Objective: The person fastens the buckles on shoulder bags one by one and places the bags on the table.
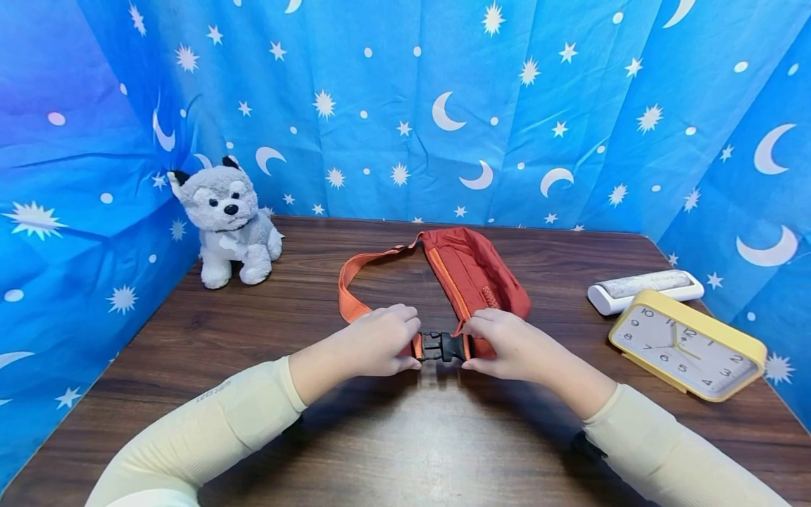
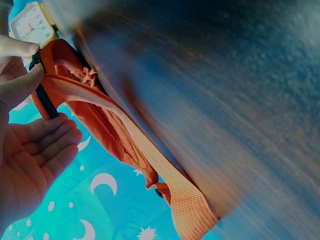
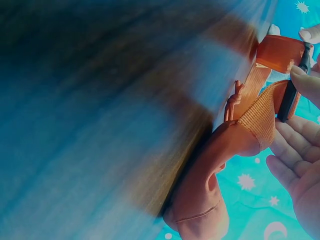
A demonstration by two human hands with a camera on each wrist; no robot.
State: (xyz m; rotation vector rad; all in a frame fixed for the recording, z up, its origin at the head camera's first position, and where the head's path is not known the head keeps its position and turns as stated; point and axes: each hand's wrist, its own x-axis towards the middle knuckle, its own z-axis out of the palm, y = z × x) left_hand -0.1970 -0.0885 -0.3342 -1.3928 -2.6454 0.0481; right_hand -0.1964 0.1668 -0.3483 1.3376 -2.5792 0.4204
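A red waist bag (image 1: pixel 478 271) with orange zip and trim lies on the wooden table, and its orange strap (image 1: pixel 357 278) loops out to the left. In front of the bag, the two halves of its black side-release buckle meet end to end. My left hand (image 1: pixel 383 343) pinches the pronged half (image 1: pixel 431 346) between thumb and fingers. From the other side, my right hand (image 1: pixel 510 345) pinches the socket half (image 1: pixel 453 346). The left wrist view shows the thumb on the black buckle piece (image 2: pixel 47 104), with the webbing (image 2: pixel 120 115) trailing from it. Orange webbing (image 3: pixel 262 115) also runs from the right-hand piece.
A grey plush dog (image 1: pixel 229 222) sits at the back left. On the right, a yellow alarm clock (image 1: pixel 687 345) leans against a white oblong case (image 1: pixel 646 289). Blue curtains (image 1: pixel 380 105) with moons and stars enclose the table (image 1: pixel 304 443) at the back and sides.
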